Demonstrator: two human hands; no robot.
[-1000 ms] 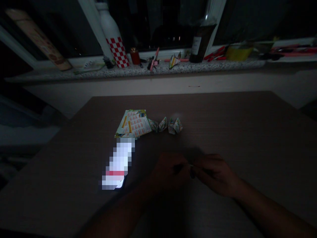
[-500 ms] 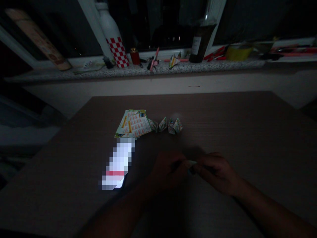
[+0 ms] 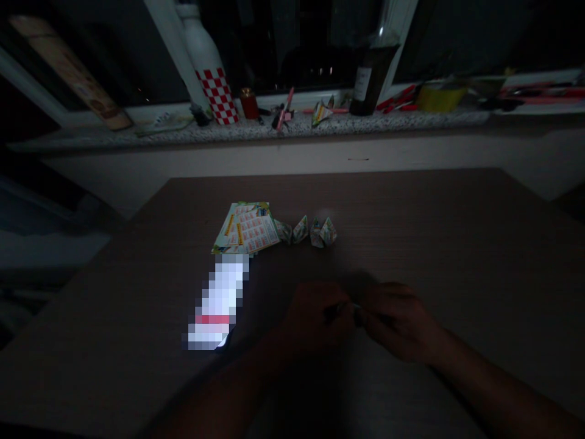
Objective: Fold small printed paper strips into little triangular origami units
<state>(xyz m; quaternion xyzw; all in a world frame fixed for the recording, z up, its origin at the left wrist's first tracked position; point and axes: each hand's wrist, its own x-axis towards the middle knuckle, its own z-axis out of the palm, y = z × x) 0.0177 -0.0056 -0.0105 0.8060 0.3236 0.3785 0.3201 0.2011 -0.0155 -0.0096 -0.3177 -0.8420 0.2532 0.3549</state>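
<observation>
My left hand [image 3: 320, 314] and my right hand [image 3: 400, 320] meet low over the table, right of centre. Between their pinched fingertips is a small folded piece of paper [image 3: 356, 307], mostly covered by the fingers and dim in the shadow. Several folded paper pieces [image 3: 300, 230] with printed sides stand in a row beyond my hands. At the left end of that row lies a stack of printed paper sheets [image 3: 256, 230], fanned a little. Left of my left hand is a phone [image 3: 219, 299] with a lit, blurred screen.
The wooden table [image 3: 434, 231] runs back to a wall under a window. On the stone sill [image 3: 256, 133] stand a red-and-white checkered bottle [image 3: 217, 91], a small red jar [image 3: 249, 103], a dark bottle [image 3: 365, 85], a yellow roll [image 3: 441, 97] and another folded paper piece [image 3: 321, 113].
My left hand has shifted slightly right, closer to the right one. Less of the folded paper shows between the fingers. Sheets, row and phone have stayed put.
</observation>
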